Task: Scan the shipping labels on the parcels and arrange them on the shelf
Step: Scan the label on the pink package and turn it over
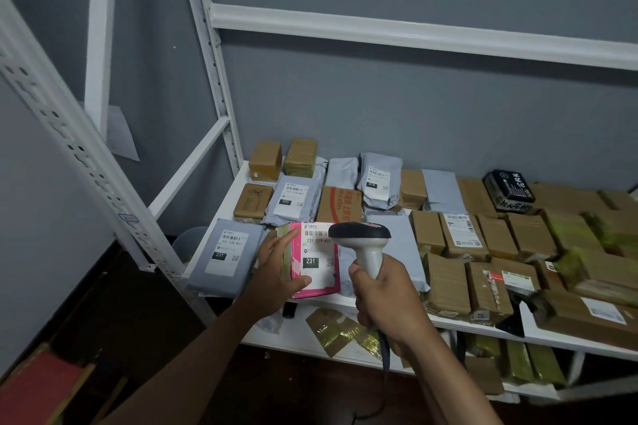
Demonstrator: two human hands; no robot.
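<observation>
A: Lighting?
B: Dim, flat indoor light, no hard shadows. White shelf (221, 214) board and label (317, 254) on the pink box are the brightest spots; label text "231" readable, no glare. Floor at bottom left nearly black.
A: Sharpness?
B: Centre is crisp. Brown parcels (587, 235) toward the shelf's right edge smear soft. Wide-angle distortion: shelf uprights (69, 134) at the left lean and bow.

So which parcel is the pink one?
The pink box that the left hand holds up at the shelf's front edge, under the barcode scanner gripped by the right hand. The other parcels are brown, grey or black.
</observation>
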